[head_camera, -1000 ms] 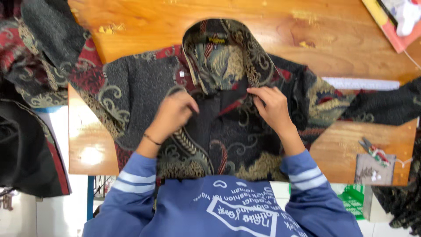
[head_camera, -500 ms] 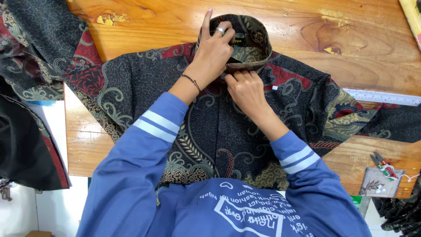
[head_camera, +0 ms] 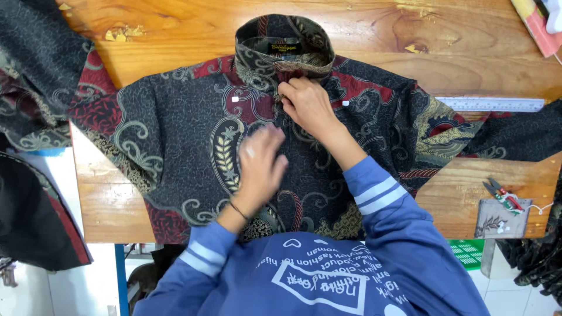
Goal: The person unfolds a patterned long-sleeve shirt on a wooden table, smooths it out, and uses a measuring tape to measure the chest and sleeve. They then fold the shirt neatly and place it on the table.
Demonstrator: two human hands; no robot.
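Observation:
A dark patterned shirt [head_camera: 175, 134] with red and gold swirls lies face up on a wooden table [head_camera: 175, 35], its collar [head_camera: 284, 50] standing up at the far side. My right hand [head_camera: 307, 105] pinches the shirt front just below the collar, at the button line. Over the chest of the shirt is my left hand [head_camera: 260, 167], blurred, fingers spread, palm down and holding nothing. Both arms wear blue sleeves with pale stripes.
A metal ruler [head_camera: 492, 104] lies on the table at the right, partly under the shirt's sleeve. Small snips [head_camera: 502, 194] rest on a fabric scrap [head_camera: 497, 219] near the right front edge. More dark patterned cloth [head_camera: 35, 70] is piled at the left.
My left hand has left the collar and dropped back down over the shirt's chest. My right hand stays at the neck, now just below the collar.

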